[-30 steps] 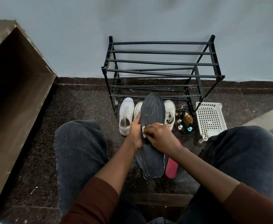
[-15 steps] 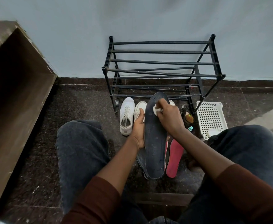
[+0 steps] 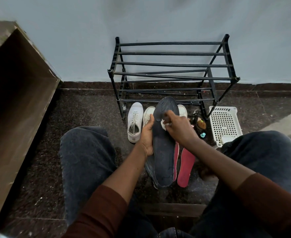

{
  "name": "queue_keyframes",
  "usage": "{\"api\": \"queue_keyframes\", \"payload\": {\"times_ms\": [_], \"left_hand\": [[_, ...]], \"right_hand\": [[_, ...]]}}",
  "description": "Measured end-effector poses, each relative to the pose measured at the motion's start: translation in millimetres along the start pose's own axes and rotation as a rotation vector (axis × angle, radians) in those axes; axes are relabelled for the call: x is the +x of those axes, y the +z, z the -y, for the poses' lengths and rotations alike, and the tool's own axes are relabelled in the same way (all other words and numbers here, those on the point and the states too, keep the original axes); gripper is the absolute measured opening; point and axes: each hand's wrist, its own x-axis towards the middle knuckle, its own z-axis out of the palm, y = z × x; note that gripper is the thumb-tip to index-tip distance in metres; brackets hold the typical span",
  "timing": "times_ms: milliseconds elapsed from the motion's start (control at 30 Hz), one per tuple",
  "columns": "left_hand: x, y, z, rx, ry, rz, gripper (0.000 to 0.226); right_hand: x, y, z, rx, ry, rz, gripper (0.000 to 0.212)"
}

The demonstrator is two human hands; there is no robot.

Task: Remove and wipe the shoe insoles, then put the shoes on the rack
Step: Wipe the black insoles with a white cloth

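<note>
My left hand [image 3: 147, 134] grips the left edge of a dark grey insole [image 3: 163, 152], held lengthwise with its toe end toward the rack. My right hand [image 3: 177, 127] presses a small white wipe [image 3: 164, 125] onto the insole's upper part. A second dark insole [image 3: 150, 170] lies under it on the floor. Two red insoles [image 3: 186, 165] lie to its right. White shoes [image 3: 134, 122] stand on the floor in front of the black shoe rack [image 3: 172, 66]; a further white shoe [image 3: 182, 109] shows behind the insole.
A white perforated plastic basket [image 3: 224, 124] sits at the right of the rack, with small bottles and a brush [image 3: 200, 125] beside it. A brown wooden cabinet [image 3: 12, 100] stands at the left. My knees in dark jeans frame the dark granite floor.
My right hand swept the wipe from the insole's middle up to its toe end, then came back a little toward me. My left hand kept its hold.
</note>
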Motion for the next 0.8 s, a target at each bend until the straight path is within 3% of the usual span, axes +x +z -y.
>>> {"api": "queue_keyframes", "payload": {"times_ms": [167,300,567,800], "left_hand": [[-5.1,4.3,-1.6,0.011,-0.042,0.053,0.078],[-5.8,2.8,-1.5,0.001,-0.026,0.015,0.074],[-0.4,-2.8,-2.6,0.0,-0.007,-0.068,0.077],[-6.6,5.7,-2.4,-0.011,0.018,0.009,0.073]], "right_hand": [[26.0,-13.5,-8.3,0.009,0.166,-0.119,0.031],[17.9,-2.1,-9.3,0.026,0.214,-0.118,0.03],[-29.3,22.2,-2.5,0.03,0.006,0.06,0.026],[14.4,3.5,-13.9,-0.146,0.078,-0.082,0.019]]}}
